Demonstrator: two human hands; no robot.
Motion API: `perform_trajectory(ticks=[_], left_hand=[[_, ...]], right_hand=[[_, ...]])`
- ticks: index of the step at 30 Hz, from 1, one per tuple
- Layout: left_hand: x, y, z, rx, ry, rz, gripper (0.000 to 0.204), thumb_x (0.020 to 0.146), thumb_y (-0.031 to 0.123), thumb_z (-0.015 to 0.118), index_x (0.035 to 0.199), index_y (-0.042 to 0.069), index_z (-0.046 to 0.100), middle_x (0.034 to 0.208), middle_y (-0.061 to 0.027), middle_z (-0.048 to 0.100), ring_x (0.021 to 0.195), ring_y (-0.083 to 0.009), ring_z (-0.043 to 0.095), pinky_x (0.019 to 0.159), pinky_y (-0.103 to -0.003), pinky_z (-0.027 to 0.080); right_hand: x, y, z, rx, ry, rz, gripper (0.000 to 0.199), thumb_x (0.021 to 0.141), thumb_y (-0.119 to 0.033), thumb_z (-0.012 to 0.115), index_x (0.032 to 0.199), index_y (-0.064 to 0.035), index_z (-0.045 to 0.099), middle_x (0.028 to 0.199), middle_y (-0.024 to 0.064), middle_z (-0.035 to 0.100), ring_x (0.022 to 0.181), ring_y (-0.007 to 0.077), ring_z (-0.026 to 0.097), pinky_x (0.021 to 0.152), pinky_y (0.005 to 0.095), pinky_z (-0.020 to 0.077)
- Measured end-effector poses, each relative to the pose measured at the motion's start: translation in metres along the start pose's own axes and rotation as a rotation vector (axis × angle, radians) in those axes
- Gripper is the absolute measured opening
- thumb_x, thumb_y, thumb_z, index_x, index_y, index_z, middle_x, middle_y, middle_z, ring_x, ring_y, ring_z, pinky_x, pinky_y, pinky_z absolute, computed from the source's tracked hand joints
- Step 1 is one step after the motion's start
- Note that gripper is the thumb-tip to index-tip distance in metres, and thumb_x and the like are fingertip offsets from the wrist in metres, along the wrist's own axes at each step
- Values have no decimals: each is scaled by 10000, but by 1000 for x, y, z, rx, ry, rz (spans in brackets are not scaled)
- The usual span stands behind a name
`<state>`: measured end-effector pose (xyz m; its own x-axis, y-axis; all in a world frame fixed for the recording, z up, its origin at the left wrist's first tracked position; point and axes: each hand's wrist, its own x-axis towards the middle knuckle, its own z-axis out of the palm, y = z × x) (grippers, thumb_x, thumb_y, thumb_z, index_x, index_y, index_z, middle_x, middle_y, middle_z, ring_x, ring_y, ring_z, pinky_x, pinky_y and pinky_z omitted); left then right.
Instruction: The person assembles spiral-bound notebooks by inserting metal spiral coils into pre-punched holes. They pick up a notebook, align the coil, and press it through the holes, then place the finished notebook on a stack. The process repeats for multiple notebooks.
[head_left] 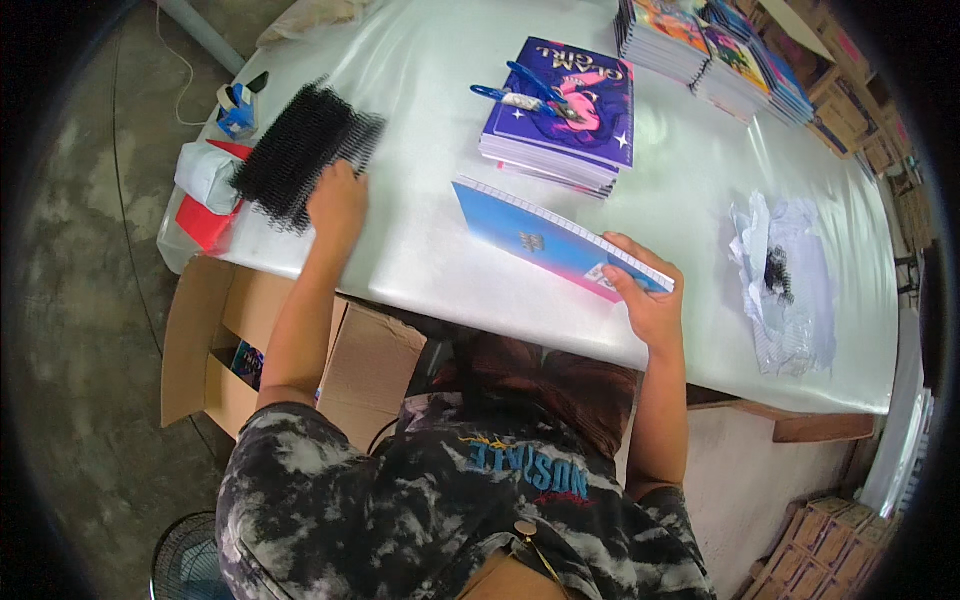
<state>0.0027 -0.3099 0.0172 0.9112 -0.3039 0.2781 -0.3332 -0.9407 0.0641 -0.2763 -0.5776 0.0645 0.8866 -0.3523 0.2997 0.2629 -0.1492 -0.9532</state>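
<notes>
Holding a blue-and-pink notebook [530, 238] in the right hand [652, 290], pinched at its right end between the thumb on the near cover and fingers behind. Tilted on its long side over the white-covered table [425, 215], just in front of a stack of purple-covered books [555, 145]. At the left, with the left hand [338, 200] bent down at the near right edge of a pile of black spiral coils [300, 150], in apparent contact.

Likely trouble first at the pile: drawing out several spiral coils instead of one, or stretching one, because of tangled loops. Next, with no coil visible along the upper edge of the notebook, a possible fanning or slipping of leaves from a slack grip at one end only. Also possible, from a swing of the notebook toward the stack: knocking loose the blue-handled nippers [530, 97] lying on top.

Hard to make out: whether pinching a coil or merely touching the pile with the left hand; impossible to tell from this angle. Hidden: most fingers of the right hand, behind the notebook. Unclear: any contact between its lower edge and the table. Cut off by the dark rim: the far cartons [845, 115] at upper right.
</notes>
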Motion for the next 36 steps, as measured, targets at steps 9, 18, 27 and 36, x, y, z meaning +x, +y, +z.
perform_trajectory(ticks=[9, 18, 27, 36], left_hand=[[-1, -20, -27, -145, 172, -14, 224, 808, 307, 595, 855, 91, 632, 898, -105, 606, 811, -301, 596, 706, -421, 465], [-41, -38, -22, -17, 92, 7, 257, 791, 292, 618, 925, 80, 563, 905, -107, 579, 858, -295, 575, 719, -418, 457], [-28, -57, -8, 9, 248, 130, 190, 810, 262, 598, 847, 79, 564, 840, -86, 552, 841, -280, 550, 722, -407, 431], [-22, -51, -13, -82, 231, 87, 220, 838, 285, 573, 878, 70, 551, 867, -93, 561, 871, -288, 551, 729, -416, 434]], right_hand=[[-1, 1, -6, -3, -8, 5, 295, 803, 55, 584, 1097, 31, 599, 1034, 106, 641, 894, 116, 587, 806, 233, 458], [-2, 6, -14, -19, 14, 20, 280, 814, 45, 579, 1093, 36, 597, 1035, 104, 638, 885, 112, 583, 801, 230, 454], [-5, 7, -12, -30, 49, 35, 290, 817, 36, 584, 1107, 43, 584, 1059, 105, 623, 907, 117, 570, 816, 241, 447], [-10, 13, -8, 50, 101, 91, 306, 819, 11, 604, 1120, 50, 572, 1054, 87, 621, 894, 106, 561, 814, 236, 445]])
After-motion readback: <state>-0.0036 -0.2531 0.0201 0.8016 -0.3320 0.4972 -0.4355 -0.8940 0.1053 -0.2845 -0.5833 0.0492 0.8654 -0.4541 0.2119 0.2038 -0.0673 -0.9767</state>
